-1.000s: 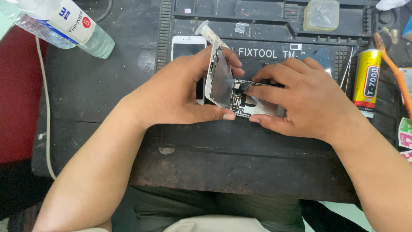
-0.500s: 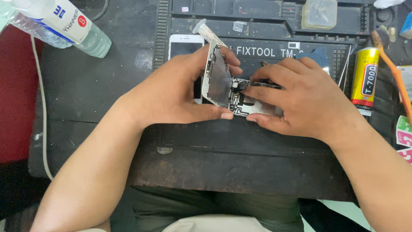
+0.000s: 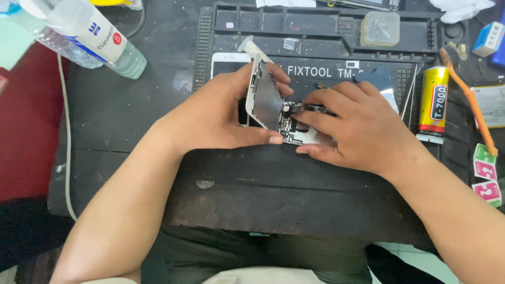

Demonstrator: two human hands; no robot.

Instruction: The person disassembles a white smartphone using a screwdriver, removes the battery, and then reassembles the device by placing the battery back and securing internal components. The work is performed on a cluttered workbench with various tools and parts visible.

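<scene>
An opened white smartphone lies on a black repair mat. My left hand holds the lifted screen panel upright at an angle, fingers wrapped around its edges. My right hand rests on the phone's lower body, fingertips pressing at the exposed circuit parts and connector near the hinge side. Most of the phone body is hidden under my right hand.
A second white phone lies face up behind the left hand. A clear plastic bottle lies at the far left, a yellow glue tube and an orange-handled brush at the right. Small coloured packets sit at the right edge.
Both hands stay on the phone in nearly the same pose; my right fingers shifted slightly on the connector area.
</scene>
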